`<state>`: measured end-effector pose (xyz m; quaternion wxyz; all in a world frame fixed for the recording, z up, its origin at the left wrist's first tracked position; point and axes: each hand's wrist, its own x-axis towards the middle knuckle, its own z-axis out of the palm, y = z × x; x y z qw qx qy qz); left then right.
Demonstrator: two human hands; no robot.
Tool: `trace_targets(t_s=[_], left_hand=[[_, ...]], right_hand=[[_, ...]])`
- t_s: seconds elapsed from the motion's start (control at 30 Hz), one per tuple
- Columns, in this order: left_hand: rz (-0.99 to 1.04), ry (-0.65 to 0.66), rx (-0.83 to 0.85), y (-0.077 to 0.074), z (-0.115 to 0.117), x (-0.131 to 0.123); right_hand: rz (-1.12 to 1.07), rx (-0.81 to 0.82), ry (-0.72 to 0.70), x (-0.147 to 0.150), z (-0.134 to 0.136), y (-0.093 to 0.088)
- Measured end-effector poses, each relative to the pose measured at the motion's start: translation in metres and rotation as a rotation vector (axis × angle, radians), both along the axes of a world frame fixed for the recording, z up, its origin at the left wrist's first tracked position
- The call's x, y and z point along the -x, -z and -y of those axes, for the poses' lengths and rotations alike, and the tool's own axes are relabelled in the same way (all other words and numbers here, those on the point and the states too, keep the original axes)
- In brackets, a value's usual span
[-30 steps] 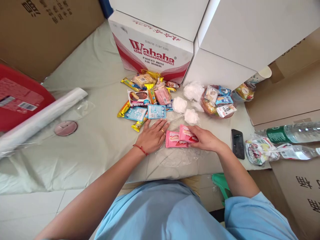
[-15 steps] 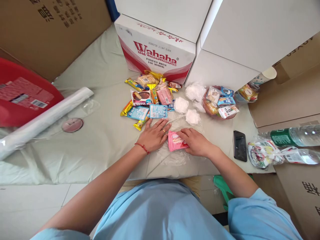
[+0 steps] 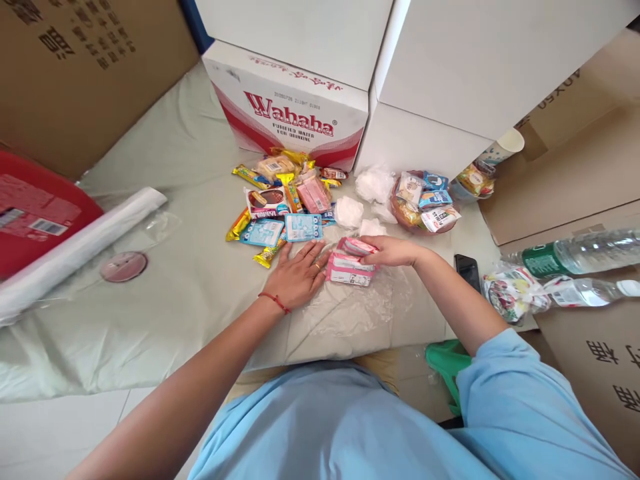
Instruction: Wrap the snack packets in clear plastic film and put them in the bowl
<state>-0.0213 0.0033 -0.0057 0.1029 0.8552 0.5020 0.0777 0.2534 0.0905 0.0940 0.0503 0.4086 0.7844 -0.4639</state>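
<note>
My right hand (image 3: pixel 391 253) pinches a pink snack packet (image 3: pixel 358 247) between thumb and fingers, tilted just above the table. Under it lies another pink-edged snack packet (image 3: pixel 351 270) showing a white printed label, on thin clear plastic film (image 3: pixel 370 307). My left hand (image 3: pixel 301 273) rests flat on the cloth, fingers spread, its fingertips close to that lower packet's left side. Beyond it sits a pile of wrapped snacks: blue packets (image 3: pixel 303 227), a brown-and-white packet (image 3: pixel 267 201), pink wafers (image 3: pixel 314 193) and yellow-wrapped bars (image 3: pixel 270 256).
Crumpled white plastic bundles (image 3: pixel 349 212) lie beside a bowl of snacks (image 3: pixel 397 215). A Wahaha carton (image 3: pixel 295 123) stands behind the pile. To the right are a phone (image 3: pixel 467 272) and plastic bottles (image 3: pixel 600 253). At left lie a plastic roll (image 3: pixel 85 250) and a round lid (image 3: pixel 124 267).
My right hand has lifted a pink packet up and back, and a label-side-up packet now shows beneath it. My left hand stays flat on the cloth. The camera view has shifted.
</note>
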Motion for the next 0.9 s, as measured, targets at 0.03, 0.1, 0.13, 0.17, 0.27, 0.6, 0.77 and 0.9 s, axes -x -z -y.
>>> trace_targets(t_s=[0.03, 0.1, 0.13, 0.17, 0.27, 0.6, 0.77, 0.9], left_hand=[[-0.001, -0.001, -0.001, 0.000, 0.000, 0.000], [0.001, 0.001, -0.002, 0.001, 0.000, -0.001], [0.005, 0.002, -0.004, 0.001, 0.001, -0.001], [0.009, 0.005, -0.006, 0.001, 0.001, -0.001], [0.015, 0.009, -0.015, 0.002, 0.001, 0.000], [0.049, 0.022, -0.013, 0.002, 0.012, -0.003], [0.089, -0.021, -0.042, 0.004, 0.036, -0.004], [0.076, -0.047, -0.021, 0.003, 0.038, -0.002]], right_hand=[[0.082, -0.128, 0.077, 0.003, -0.001, -0.004], [0.175, -0.399, 0.220, 0.006, 0.004, -0.010], [0.171, -0.505, 0.245, 0.006, 0.008, -0.010], [0.138, -0.581, 0.232, 0.006, 0.014, -0.009], [0.064, -0.651, 0.050, 0.009, 0.036, 0.006], [0.191, -0.717, -0.169, 0.006, 0.086, 0.042], [0.153, -0.731, -0.217, -0.010, 0.118, 0.046], [0.095, -0.781, -0.135, -0.015, 0.126, 0.047]])
